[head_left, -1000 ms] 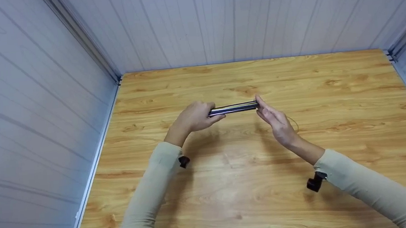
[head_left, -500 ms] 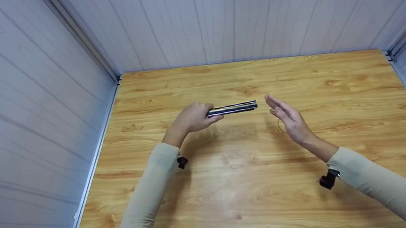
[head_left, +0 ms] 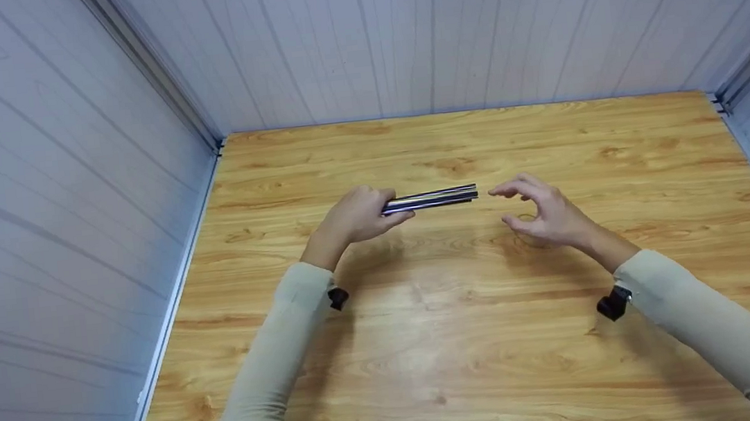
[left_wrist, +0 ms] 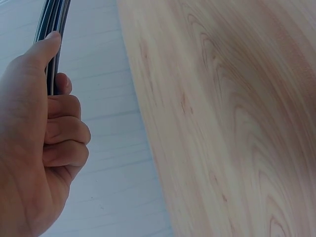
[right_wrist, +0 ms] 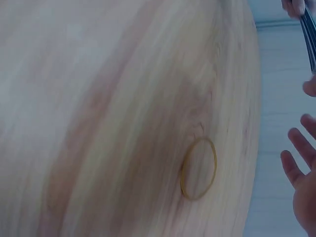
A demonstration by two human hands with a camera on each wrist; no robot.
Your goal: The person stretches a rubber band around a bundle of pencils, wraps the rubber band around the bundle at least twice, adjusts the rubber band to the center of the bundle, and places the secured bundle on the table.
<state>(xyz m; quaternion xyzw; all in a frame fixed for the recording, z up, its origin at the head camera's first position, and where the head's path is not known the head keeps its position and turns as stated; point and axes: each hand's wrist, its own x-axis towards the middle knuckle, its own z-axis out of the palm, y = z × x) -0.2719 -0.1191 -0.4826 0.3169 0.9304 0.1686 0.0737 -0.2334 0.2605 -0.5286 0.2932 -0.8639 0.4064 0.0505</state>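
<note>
My left hand [head_left: 356, 216] holds a bundle of slim, dark, shiny sticks [head_left: 435, 198] by one end, level above the table. Their far ends point right and sit slightly uneven. In the left wrist view the thumb [left_wrist: 47, 49] lies along the sticks and the other fingers curl in. My right hand [head_left: 555, 217] is a short way right of the stick ends, thumb and fingers spread and bent with nothing between them. Below it on the table lies a thin yellow-brown rubber band [right_wrist: 215, 165], partly covered by the hand in the head view.
The wood-grain table [head_left: 431, 344] is bounded by pale panel walls at the back [head_left: 399, 40], left [head_left: 56, 223] and right. A small black camera [head_left: 613, 304] hangs at the right wrist and another camera [head_left: 339, 298] at the left.
My right hand has drawn away from the stick ends to the right, and its straight fingers have bent and parted from the thumb. The left hand and bundle have barely moved.
</note>
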